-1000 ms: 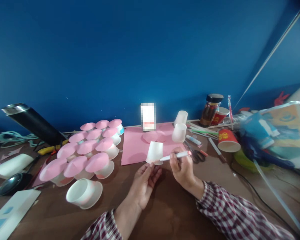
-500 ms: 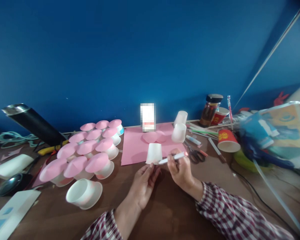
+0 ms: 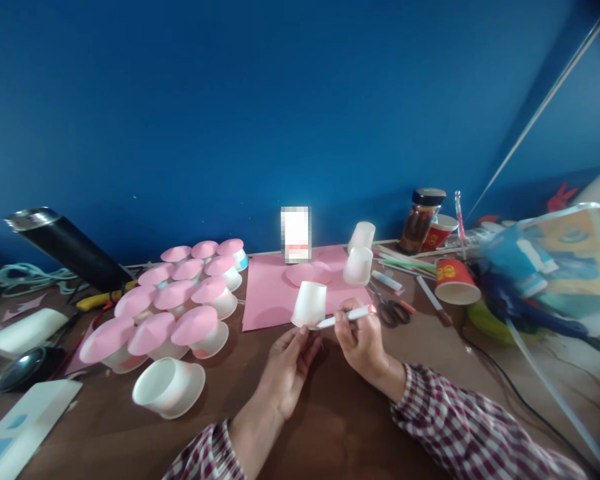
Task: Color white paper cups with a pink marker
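My left hand (image 3: pixel 295 360) pinches the near rim of a white paper cup (image 3: pixel 311 303), which is upside down and slightly tilted over pink paper (image 3: pixel 265 307). Closed around a white marker with a reddish end (image 3: pixel 347 316), my right hand (image 3: pixel 363 340) holds its tip at the cup's lower right rim. Any mark under the tip is too small to make out. Pink paper discs (image 3: pixel 307 274) lie behind the cup. Two more white cups (image 3: pixel 359 267) stand upside down at the pink paper's right edge.
At left stand several cups topped with pink paper cones (image 3: pixel 195 325), and a white cup on a round base (image 3: pixel 160 385). Black scissors (image 3: pixel 396 312), a red paper cup (image 3: pixel 455 280), a brown jar (image 3: pixel 420 223) and a plastic bag (image 3: pixel 555 260) are at right. A black flask (image 3: pixel 73 247) leans far left.
The white cup in my left hand has tilted a little to the right and risen slightly. The marker has stayed at its rim, and both hands have barely moved.
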The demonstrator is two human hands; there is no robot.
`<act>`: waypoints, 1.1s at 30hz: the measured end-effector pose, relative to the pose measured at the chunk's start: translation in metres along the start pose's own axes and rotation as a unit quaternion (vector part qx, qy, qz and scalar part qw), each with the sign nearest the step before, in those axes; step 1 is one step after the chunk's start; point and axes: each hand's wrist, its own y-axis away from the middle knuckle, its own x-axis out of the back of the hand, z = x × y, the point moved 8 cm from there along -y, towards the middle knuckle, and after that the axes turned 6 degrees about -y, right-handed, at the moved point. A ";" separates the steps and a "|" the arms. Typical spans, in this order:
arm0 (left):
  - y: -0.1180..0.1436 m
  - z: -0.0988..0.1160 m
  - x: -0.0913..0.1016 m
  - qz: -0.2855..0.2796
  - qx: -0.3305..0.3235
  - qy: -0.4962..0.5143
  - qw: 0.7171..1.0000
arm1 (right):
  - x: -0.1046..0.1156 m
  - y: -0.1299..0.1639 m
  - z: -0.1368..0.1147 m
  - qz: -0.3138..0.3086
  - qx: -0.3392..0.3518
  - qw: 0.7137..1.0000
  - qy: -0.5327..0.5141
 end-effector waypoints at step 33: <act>-0.001 0.000 0.000 -0.002 -0.004 -0.008 1.000 | 0.000 -0.001 0.004 -0.002 -0.009 1.000 -0.008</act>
